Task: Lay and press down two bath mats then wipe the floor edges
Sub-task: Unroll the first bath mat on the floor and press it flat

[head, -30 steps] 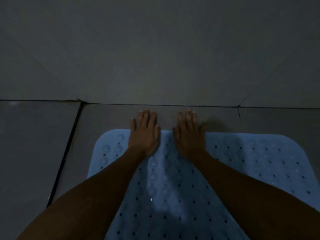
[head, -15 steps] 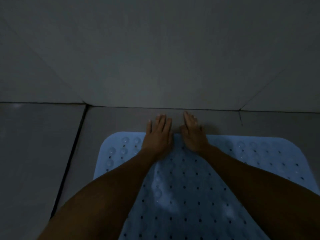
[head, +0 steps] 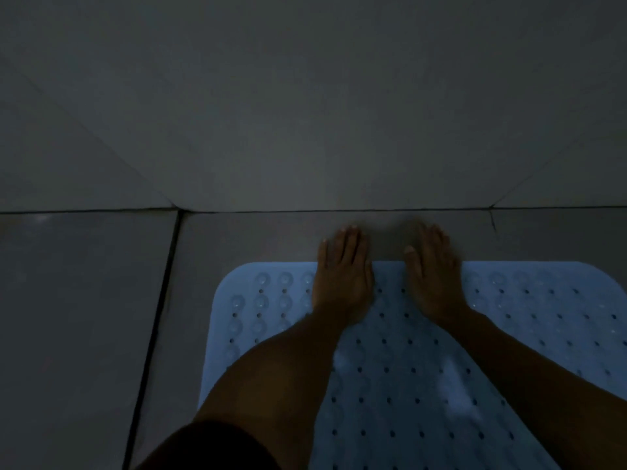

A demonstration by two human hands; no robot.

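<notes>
A dim view looking down at a grey tiled floor where it meets a grey tiled wall. A pale blue perforated rubber bath mat with round suction cups lies flat on the floor, its far edge near the wall and its right side running out of view. The left hand and right hand both lie open, palms down, side by side but apart on the mat's far edge — fingers extending past it onto the bare tile, gripping nothing. This looks like pressing the mat down. Only one mat is visible. The risk, as a judgement: uneven pressure could leave suction cups unseated near the corners, so the mat slides or lifts — especially if the tile is damp.
</notes>
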